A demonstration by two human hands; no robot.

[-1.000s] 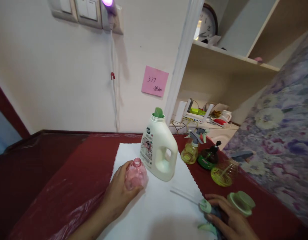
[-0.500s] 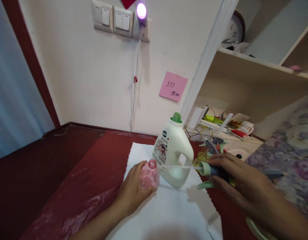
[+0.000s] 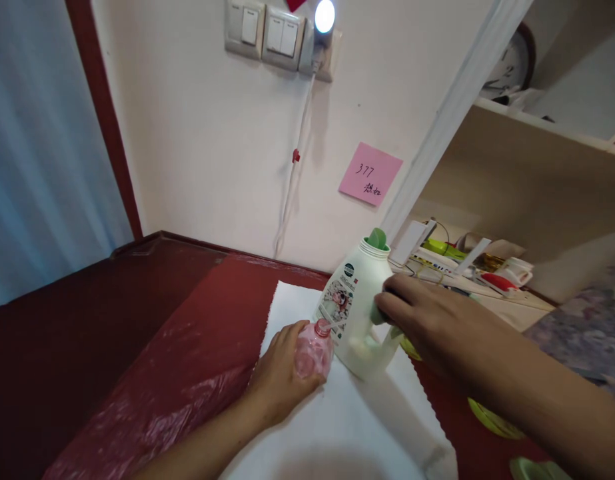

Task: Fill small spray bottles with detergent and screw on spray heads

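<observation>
Head view: the left hand (image 3: pixel 282 373) rests palm-down near the middle of the bench (image 3: pixel 77 293), forearm reaching in from the near edge. Its fingers are closed around a pink plastic bottle (image 3: pixel 314 352), which lies tilted on its side with its open neck pointing far and right. The bottle sits just beside an upright white detergent jug (image 3: pixel 352 313) with a green top (image 3: pixel 376 238). Both stand on a white paper towel (image 3: pixel 337 420) laid over a red plastic sheet (image 3: pixel 152 380). The right forearm stretches in from the right, and the right hand (image 3: pixel 430 313) hangs palm-down by the jug's right side, fingers curled closed around a pale green piece (image 3: pixel 378 313) that they mostly hide. A yellow-green ring (image 3: pixel 490 419) lies on the red sheet, to the near right.
</observation>
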